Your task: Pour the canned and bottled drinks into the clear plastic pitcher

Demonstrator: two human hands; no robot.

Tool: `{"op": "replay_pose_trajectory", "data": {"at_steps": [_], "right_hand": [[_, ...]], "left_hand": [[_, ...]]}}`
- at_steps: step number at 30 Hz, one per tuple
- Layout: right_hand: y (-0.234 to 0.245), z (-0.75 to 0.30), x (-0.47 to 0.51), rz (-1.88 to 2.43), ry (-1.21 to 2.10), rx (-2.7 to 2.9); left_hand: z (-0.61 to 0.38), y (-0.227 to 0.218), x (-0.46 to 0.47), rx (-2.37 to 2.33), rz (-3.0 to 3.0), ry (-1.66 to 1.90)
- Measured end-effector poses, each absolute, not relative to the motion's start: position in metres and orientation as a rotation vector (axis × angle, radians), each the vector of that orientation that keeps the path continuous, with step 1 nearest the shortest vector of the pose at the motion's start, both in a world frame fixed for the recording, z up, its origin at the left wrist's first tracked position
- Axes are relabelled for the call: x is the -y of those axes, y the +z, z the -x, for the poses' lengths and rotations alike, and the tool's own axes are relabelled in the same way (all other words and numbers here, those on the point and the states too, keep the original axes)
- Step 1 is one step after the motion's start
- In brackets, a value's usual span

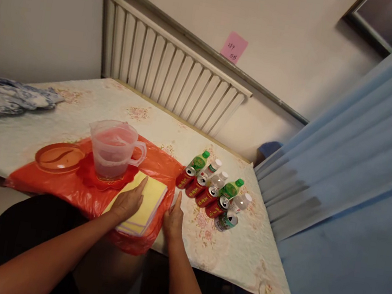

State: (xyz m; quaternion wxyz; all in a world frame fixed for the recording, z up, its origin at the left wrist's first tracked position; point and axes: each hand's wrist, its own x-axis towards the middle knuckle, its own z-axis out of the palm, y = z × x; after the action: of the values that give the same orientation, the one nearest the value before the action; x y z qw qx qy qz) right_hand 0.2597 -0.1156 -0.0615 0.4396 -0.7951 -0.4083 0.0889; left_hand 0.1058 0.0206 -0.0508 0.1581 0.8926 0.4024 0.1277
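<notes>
I am observing the left hand point(129, 202) lying flat, palm down, on a flat yellow stack of sheets point(151, 198). Its grip is standing open, fingers stretched out and close together, closing on nothing.

The right hand point(173, 220) is resting palm down just beside the stack's right edge, on the pale flower-patterned bench point(239, 252). Its grip is likewise lying open and holding nothing.

The yellow stack is sitting at the near edge of the bench, on a crumpled red plastic sheet point(164, 162) that is hanging over that edge.

Behind the stack, on the same sheet, a clear plastic measuring jug with a handle point(112, 149) is standing upright. A shallow round orange dish point(60, 157) is sitting just to its left.

To the right of the right hand, a row of red drink cans point(197, 186) is sitting near it, with small bottles with green and white caps point(215, 167) just behind. One green can point(226, 220) is closing the near end of the row. I cannot tell whether the cans are standing or lying.

A blue-and-white patterned cloth point(4, 96) is lying at the far left of the bench. A white ribbed radiator point(169, 79) is running along the wall behind, with a pink paper note point(234, 47) above it.
</notes>
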Motion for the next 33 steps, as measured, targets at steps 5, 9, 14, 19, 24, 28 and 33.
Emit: {"op": "replay_pose_trajectory", "data": {"at_steps": [5,9,14,19,24,28,33], "right_hand": [[-0.064,-0.261,0.115,1.994,0.225,1.019],[-0.065,-0.261,0.115,1.996,0.226,1.016],[-0.064,-0.261,0.115,1.99,0.234,1.031],[-0.063,-0.26,0.115,2.01,0.241,1.031],[-0.062,-0.26,0.115,2.013,0.24,1.026],[-0.059,-0.26,0.116,1.98,0.258,1.003],[-0.055,-0.263,0.135,1.863,0.265,0.946]], "left_hand": [[-0.106,-0.049,-0.02,-1.148,-2.557,0.351],[-0.106,-0.05,-0.02,-1.126,-2.552,0.39],[-0.105,-0.051,-0.02,-1.12,-2.553,0.404],[-0.106,-0.053,-0.02,-1.123,-2.555,0.408],[-0.107,-0.053,-0.021,-1.14,-2.555,0.38],[-0.106,-0.05,-0.02,-1.167,-2.552,0.335],[-0.105,-0.053,-0.021,-1.131,-2.571,0.374]]}}
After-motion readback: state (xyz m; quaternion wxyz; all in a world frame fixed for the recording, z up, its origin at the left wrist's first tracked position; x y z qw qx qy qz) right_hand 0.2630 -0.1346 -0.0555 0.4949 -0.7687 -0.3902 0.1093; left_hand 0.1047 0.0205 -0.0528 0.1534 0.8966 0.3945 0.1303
